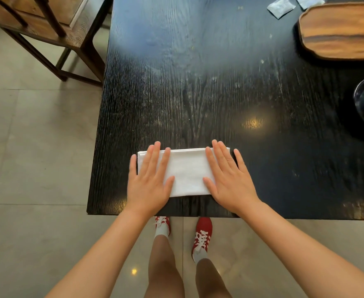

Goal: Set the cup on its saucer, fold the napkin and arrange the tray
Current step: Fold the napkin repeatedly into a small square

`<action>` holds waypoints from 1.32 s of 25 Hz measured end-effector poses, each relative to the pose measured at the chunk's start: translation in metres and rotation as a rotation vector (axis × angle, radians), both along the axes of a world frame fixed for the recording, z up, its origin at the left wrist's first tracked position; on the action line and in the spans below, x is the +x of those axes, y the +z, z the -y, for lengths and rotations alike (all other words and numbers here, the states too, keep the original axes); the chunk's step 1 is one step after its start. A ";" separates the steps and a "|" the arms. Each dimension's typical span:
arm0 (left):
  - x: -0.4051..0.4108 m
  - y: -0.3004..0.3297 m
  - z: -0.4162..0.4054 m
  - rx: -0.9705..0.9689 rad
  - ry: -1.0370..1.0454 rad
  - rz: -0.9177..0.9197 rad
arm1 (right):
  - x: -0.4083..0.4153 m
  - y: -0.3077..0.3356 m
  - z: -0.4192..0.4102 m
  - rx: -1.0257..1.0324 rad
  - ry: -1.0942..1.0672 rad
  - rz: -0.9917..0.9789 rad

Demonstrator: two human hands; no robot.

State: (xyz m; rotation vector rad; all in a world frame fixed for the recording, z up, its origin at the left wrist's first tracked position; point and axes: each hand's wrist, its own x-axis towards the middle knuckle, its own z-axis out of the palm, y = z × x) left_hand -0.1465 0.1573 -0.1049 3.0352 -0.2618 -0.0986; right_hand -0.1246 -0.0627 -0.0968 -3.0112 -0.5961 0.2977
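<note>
Both hands were laid flat, fingers spread and gripping nothing: the left hand [147, 181] pressed on the left end of a folded white napkin [186, 171], the right hand [228, 179] on its right end. The napkin was placed near the front edge of a dark wooden table [198, 82]. A wooden tray [340, 31] was seen well apart at the far right corner, two small packets [281, 7] just beyond it. A chair [47, 29] was positioned at the table's left.

no readable text, labels, brands or numbers, two small packets [280, 7] too blurred to read
</note>
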 end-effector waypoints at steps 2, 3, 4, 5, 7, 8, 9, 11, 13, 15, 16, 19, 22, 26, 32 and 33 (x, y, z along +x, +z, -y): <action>-0.005 0.001 -0.012 0.024 0.023 -0.007 | -0.001 0.000 0.001 -0.009 -0.002 -0.003; -0.006 0.001 -0.015 0.022 0.018 -0.016 | 0.000 0.000 0.001 -0.011 -0.002 -0.002; -0.007 0.001 -0.017 0.013 0.013 -0.028 | 0.000 0.000 0.000 -0.014 0.000 0.000; -0.007 0.001 -0.018 0.001 0.011 -0.037 | 0.000 0.000 0.000 -0.018 -0.001 0.002; -0.007 0.000 -0.018 -0.025 -0.002 -0.051 | -0.002 0.002 0.002 -0.026 -0.013 0.001; -0.006 -0.001 -0.020 -0.033 -0.028 -0.059 | -0.005 0.002 0.003 -0.030 -0.022 -0.004; -0.002 -0.002 -0.024 -0.033 -0.075 -0.063 | -0.010 0.003 0.005 -0.034 -0.031 -0.009; 0.017 0.001 -0.034 -0.006 -0.211 -0.068 | -0.022 0.004 0.008 -0.040 -0.063 -0.014; 0.040 0.004 -0.033 0.033 -0.291 -0.064 | -0.039 0.006 0.012 -0.047 -0.109 -0.012; 0.052 0.007 -0.012 0.028 -0.190 -0.036 | -0.062 0.008 0.011 -0.031 -0.127 -0.020; 0.052 0.007 0.003 0.000 -0.098 -0.016 | -0.075 0.009 0.009 -0.022 -0.106 -0.026; 0.048 0.002 0.041 -0.065 -0.011 -0.012 | -0.112 0.012 0.005 -0.018 0.020 -0.003; 0.066 0.003 0.057 -0.071 -0.243 -0.021 | -0.114 0.011 0.022 -0.003 0.199 0.080; 0.088 0.002 0.076 -0.043 -0.493 0.001 | -0.091 0.005 0.044 0.144 0.406 0.218; 0.095 0.002 0.076 -0.035 -0.520 0.007 | -0.068 0.004 0.053 0.290 0.530 0.334; 0.094 0.002 0.076 -0.032 -0.522 0.001 | -0.067 0.007 0.051 0.308 0.523 0.335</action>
